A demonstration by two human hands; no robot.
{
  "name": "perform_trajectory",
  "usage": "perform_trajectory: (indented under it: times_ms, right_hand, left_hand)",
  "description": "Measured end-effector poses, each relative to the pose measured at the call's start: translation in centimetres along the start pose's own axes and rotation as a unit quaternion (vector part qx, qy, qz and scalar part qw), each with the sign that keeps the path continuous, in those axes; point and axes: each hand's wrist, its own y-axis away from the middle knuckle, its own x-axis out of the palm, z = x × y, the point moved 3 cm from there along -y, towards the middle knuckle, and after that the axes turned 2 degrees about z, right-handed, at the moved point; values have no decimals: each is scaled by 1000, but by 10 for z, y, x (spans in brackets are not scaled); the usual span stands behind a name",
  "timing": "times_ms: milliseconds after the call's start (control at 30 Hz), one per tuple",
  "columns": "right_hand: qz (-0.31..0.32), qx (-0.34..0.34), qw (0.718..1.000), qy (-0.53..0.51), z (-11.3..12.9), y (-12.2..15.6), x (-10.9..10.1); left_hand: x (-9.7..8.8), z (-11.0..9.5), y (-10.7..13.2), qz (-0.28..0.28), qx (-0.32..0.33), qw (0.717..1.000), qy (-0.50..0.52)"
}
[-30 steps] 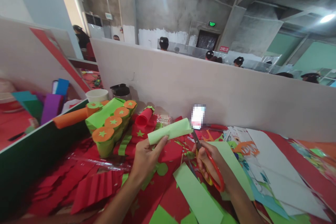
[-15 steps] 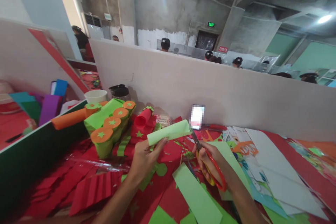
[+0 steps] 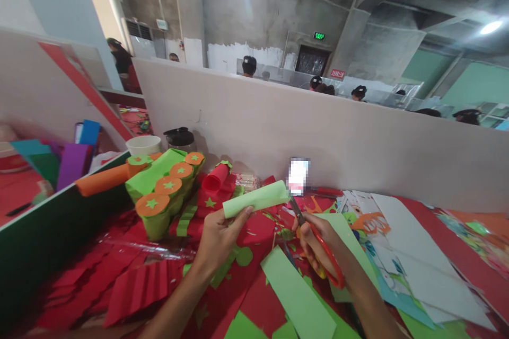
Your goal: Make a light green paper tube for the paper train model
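Observation:
My left hand (image 3: pixel 222 230) pinches the near end of a light green paper strip (image 3: pixel 254 198), which is held raised and slightly curled at its far end. My right hand (image 3: pixel 318 238) grips scissors (image 3: pixel 328 257) with red and yellow handles. Their dark blades point up and left, at the right end of the strip; whether they touch the paper is hard to tell. Beneath my hands, another light green strip (image 3: pixel 298 296) lies on red paper. Left of my left hand stands a paper model (image 3: pixel 157 188) of green and orange, with stars on its round tops.
Folded red paper (image 3: pixel 139 288) is piled at the left, beside a dark green board (image 3: pixel 47 243). A phone (image 3: pixel 298 176) leans on the pale partition (image 3: pixel 246 116). White sheets (image 3: pixel 429 259) and scraps lie at the right. A white cup (image 3: pixel 143 145) stands behind the model.
The scissor handles have closed slightly and my right hand has shifted a little. The green strip and my left hand stay nearly where they were.

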Motion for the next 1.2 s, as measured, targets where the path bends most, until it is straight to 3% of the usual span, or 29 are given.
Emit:
perform_trajectory:
  times_ms: [300, 400, 500, 633, 767, 900, 1100, 1200]
  right_hand:
    - [-38, 35, 999, 2, -1, -4, 5]
    - [-19, 49, 998, -19, -1, -4, 2]
    - [3, 12, 999, -44, 3, -3, -7]
    - [-67, -72, 992, -74, 11, -2, -19]
    - [-155, -108, 976, -109, 13, -5, -18]
    - [-172, -111, 973, -103, 10, -7, -12]
    - [-245, -146, 958, 0, 14, -2, -16]
    - [-245, -151, 958, 6, 17, -1, -16]
  left_hand:
    - [1, 3, 0, -4, -21, 999, 38]
    - [0, 3, -3, -9, -41, 998, 40]
    - [1, 2, -7, -9, -78, 995, 64]
    - [5, 4, -7, 17, -127, 983, 131]
    - [14, 5, -3, 59, -148, 976, 146]
    - [20, 0, 2, 87, -154, 980, 92]
    - [21, -4, 4, 84, -144, 985, 33]
    - [21, -5, 5, 87, -135, 987, 23]
